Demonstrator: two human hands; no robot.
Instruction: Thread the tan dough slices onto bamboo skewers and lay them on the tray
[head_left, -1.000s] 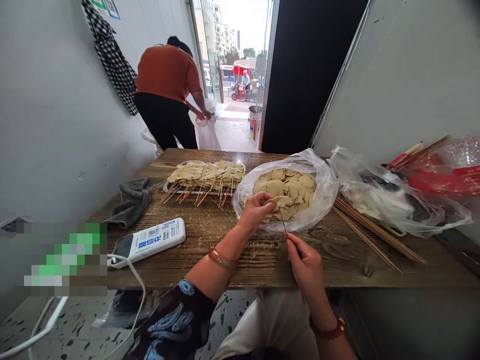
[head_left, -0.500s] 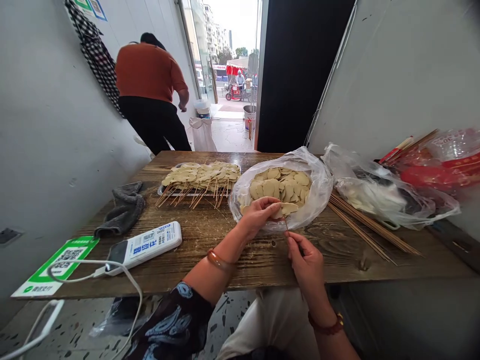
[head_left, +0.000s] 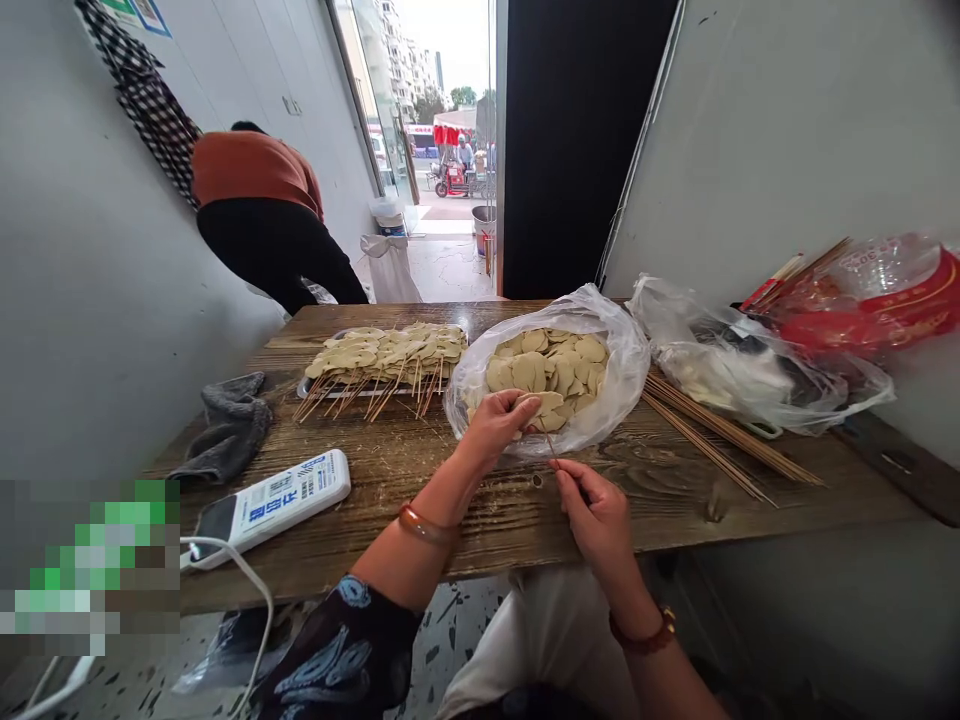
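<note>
My left hand [head_left: 501, 422] pinches a thin, pale beige slice [head_left: 541, 408] at the near edge of a clear plastic bag [head_left: 626, 355]. The bag lies open, with a heap of similar flat slices [head_left: 551, 362] inside. In my right hand [head_left: 596, 505] is a thin wooden skewer [head_left: 550, 443], gripped between thumb and fingers. Its upper end meets the slice; whether it has gone through, I cannot tell. To the left, skewered slices [head_left: 386, 350] are stacked on a metal tray [head_left: 301, 386], their sticks pointing toward me.
Loose bamboo skewers [head_left: 731, 435] lie on the right of the wooden table [head_left: 480, 540], beside crumpled plastic bags [head_left: 757, 365]. At left are a grey cloth [head_left: 229, 425] and a white power bank [head_left: 277, 505] with a cable. A person in an orange top [head_left: 255, 170] bends over beyond the table.
The other person has bent down lower. The view has shifted slightly, while my hands keep the slice and the skewer together over the bag's near edge.
</note>
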